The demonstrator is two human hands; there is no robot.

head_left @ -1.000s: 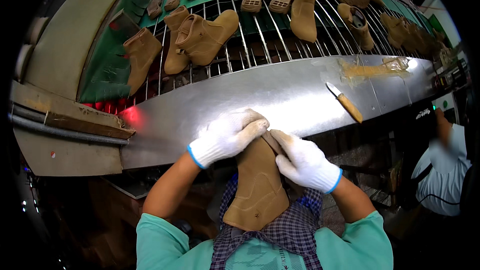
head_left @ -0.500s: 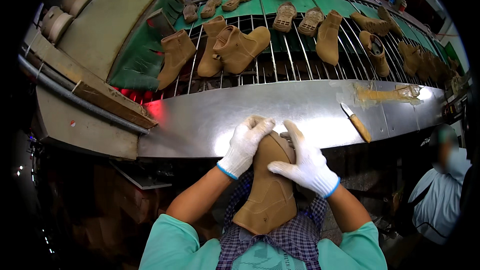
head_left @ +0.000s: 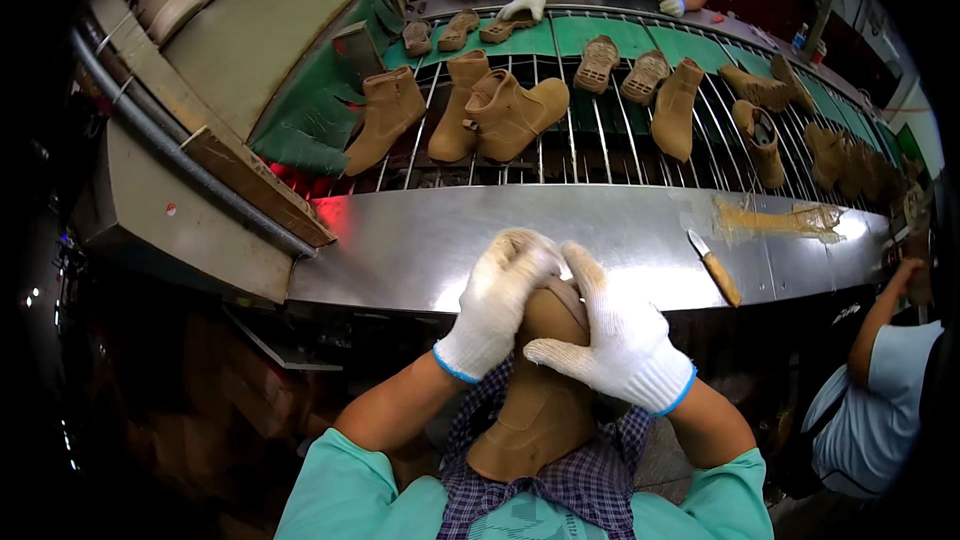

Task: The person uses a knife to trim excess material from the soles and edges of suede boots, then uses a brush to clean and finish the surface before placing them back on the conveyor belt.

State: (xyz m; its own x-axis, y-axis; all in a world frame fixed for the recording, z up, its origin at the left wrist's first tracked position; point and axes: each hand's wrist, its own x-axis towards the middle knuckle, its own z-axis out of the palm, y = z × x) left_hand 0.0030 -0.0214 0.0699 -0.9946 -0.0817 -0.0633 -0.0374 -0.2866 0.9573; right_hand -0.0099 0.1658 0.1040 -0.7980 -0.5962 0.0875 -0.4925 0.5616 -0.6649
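Against my apron I hold a tan ankle boot [head_left: 535, 415], its toe pointing away from me. My left hand [head_left: 497, 300], in a white knit glove, has its fingers curled over the toe end. My right hand [head_left: 625, 340], gloved alike, grips the other side, its thumb across the upper. A lighter sole edge shows at the toe between the hands; the underside is hidden. Beyond them lies a metal ledge [head_left: 420, 240], on which a wooden-handled knife [head_left: 716, 270] rests to the right.
Past the ledge, a rod conveyor [head_left: 605, 155] carries several tan boots [head_left: 520, 115] and loose soles [head_left: 597, 63]. A machine housing [head_left: 260, 30] stands at left, glowing red underneath. Across the conveyor, a co-worker's gloved hand [head_left: 525, 6] touches a sole. Another person [head_left: 870, 400] is at right.
The view has shifted, bringing more of the far side into sight. My left fingers have curled tighter at the toe. The co-worker's gloved hand has reached left to a sole.
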